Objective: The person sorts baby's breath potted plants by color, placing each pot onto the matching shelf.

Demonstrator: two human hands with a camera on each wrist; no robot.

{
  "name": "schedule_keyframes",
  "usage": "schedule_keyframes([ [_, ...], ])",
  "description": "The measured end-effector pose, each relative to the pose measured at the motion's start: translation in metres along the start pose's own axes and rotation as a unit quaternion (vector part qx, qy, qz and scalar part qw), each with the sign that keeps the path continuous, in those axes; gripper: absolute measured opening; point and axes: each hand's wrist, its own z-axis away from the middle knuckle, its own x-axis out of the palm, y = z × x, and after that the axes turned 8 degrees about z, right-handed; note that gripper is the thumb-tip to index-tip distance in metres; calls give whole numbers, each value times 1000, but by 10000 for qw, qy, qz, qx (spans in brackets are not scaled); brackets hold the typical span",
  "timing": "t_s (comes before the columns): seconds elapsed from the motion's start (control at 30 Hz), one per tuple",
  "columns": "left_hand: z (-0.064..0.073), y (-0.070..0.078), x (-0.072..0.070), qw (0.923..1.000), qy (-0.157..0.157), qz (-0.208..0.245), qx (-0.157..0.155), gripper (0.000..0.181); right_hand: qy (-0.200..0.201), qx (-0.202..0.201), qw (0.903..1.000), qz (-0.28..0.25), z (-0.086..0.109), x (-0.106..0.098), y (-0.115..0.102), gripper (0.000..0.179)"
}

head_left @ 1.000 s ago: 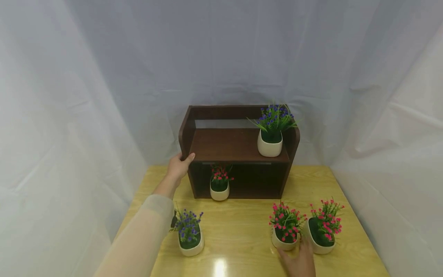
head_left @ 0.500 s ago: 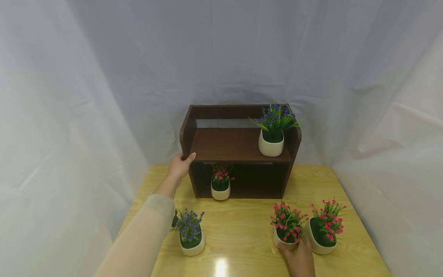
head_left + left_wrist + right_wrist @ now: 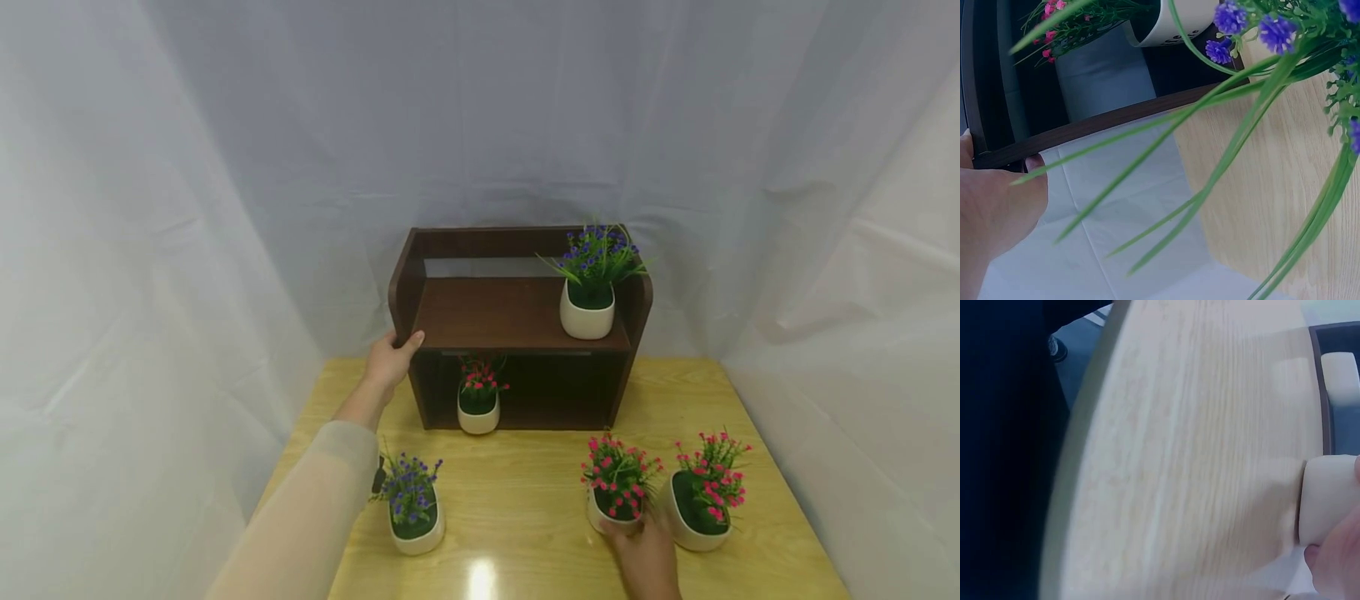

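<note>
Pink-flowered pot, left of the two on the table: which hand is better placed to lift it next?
Likely the right hand: it grips that pot. The left hand holds the shelf by its left edge, away from the pot.

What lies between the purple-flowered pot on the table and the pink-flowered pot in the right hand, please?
The head view shows only bare tabletop between the purple-flowered pot and the pink-flowered pot.

Screened-off booth; wider premises unclear.
In my head view I log creased pale sheeting [image 3: 480,117] on three sides, around one wood-grain table [image 3: 517,500].
</note>
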Motion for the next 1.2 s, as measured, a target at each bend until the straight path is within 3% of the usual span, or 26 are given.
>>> schedule_keyframes([
  [0.3, -1, 0, 0, 10000, 44, -19, 68, 72, 279, -525, 9982, -105, -13, 17, -16, 87],
  [0.6, -3, -1, 0, 9999, 81, -33, 109, 71, 249, -934, 9945, -406, -31, 36, -42, 91],
  [0.9, 0, -2, 0, 9999, 90, 41, 106, 70, 352, -1230, 9898, -626, -54, 54, -63, 89],
  [1.2, -1, -2, 0, 9999, 92, 39, 141, 68, 466, -1280, 9879, -742, -82, 66, -77, 90],
])
